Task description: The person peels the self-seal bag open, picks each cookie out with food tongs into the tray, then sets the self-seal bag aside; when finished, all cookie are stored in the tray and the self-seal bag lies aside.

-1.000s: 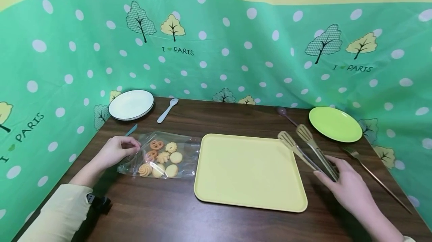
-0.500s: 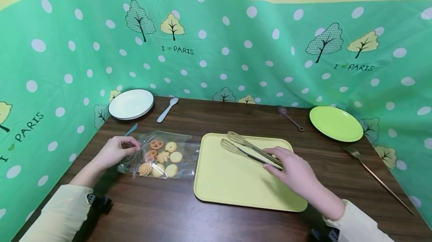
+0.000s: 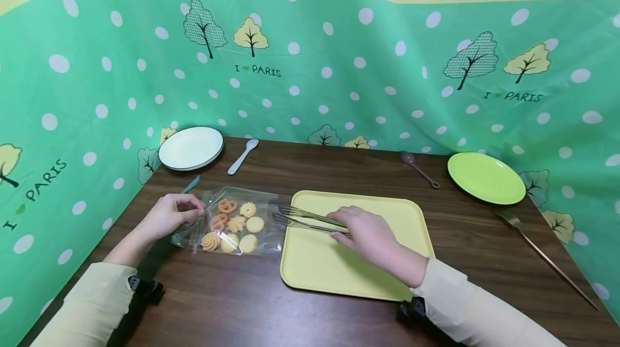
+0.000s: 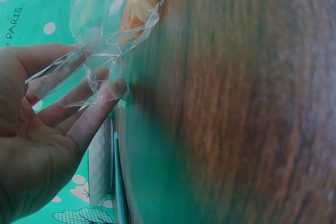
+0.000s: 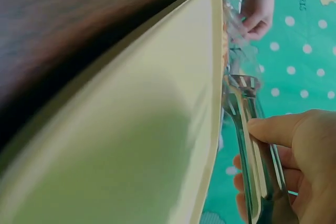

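A clear plastic bag (image 3: 265, 202) lies left of the middle, with cookies (image 3: 235, 223) of several shapes inside, pretzel-shaped ones among them. My left hand (image 3: 167, 217) holds the bag's left end; in the left wrist view the film (image 4: 105, 51) stretches across its curved fingers. My right hand (image 3: 370, 234) grips gold-coloured tongs (image 3: 315, 217) with slotted heads, over the pale yellow tray (image 3: 315, 271). The tongs point left, their two heads a little apart and overlapping the bag's right end in the head view. Nothing shows between the tong heads.
Behind the bag are a white plate (image 3: 191, 148), a light spoon (image 3: 243, 157) and a blue handle tip (image 3: 191, 184). At the right lie a purple spoon (image 3: 419, 169), a green plate (image 3: 486, 177) and a long fork (image 3: 547, 258). A patterned green cloth (image 3: 339, 40) hangs behind.
My right hand has swung the tongs left from the tray's right side, across the tray, to the bag's right end. The left hand and the bag stay where they were.
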`<action>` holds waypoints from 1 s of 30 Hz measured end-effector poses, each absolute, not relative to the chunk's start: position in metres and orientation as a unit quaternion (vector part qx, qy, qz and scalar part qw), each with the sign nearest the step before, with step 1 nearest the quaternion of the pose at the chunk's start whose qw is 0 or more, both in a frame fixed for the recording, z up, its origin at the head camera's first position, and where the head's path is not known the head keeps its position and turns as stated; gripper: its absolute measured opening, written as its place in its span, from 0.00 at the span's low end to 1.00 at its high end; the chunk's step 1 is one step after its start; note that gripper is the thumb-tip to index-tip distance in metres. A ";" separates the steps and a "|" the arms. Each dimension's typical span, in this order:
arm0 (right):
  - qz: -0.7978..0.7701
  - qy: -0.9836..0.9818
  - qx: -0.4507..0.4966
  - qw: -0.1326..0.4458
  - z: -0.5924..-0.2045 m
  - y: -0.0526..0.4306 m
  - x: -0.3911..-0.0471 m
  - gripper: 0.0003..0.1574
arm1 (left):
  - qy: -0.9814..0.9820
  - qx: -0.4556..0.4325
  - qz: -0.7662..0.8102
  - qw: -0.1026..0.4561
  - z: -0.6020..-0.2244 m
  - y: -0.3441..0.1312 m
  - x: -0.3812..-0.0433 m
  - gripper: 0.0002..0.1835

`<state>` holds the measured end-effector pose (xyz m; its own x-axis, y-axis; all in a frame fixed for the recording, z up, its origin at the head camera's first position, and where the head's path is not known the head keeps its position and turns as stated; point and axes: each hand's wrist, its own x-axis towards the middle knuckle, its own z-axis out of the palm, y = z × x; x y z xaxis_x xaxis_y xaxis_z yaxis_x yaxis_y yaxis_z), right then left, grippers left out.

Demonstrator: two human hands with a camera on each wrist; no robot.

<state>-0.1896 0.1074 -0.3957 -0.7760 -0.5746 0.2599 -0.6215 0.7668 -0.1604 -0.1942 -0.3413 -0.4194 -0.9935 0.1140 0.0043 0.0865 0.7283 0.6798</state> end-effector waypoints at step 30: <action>0.107 -0.921 0.368 0.073 -0.405 0.052 -0.193 0.23 | 0.927 0.055 0.370 0.027 -0.419 -0.341 -0.196 0.02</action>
<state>-0.1926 0.0517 -0.4051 -0.7182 -0.6624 0.2131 -0.6935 0.7062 -0.1423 -0.1962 -0.3411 -0.4185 -0.9924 0.1226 -0.0097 0.0822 0.7197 0.6894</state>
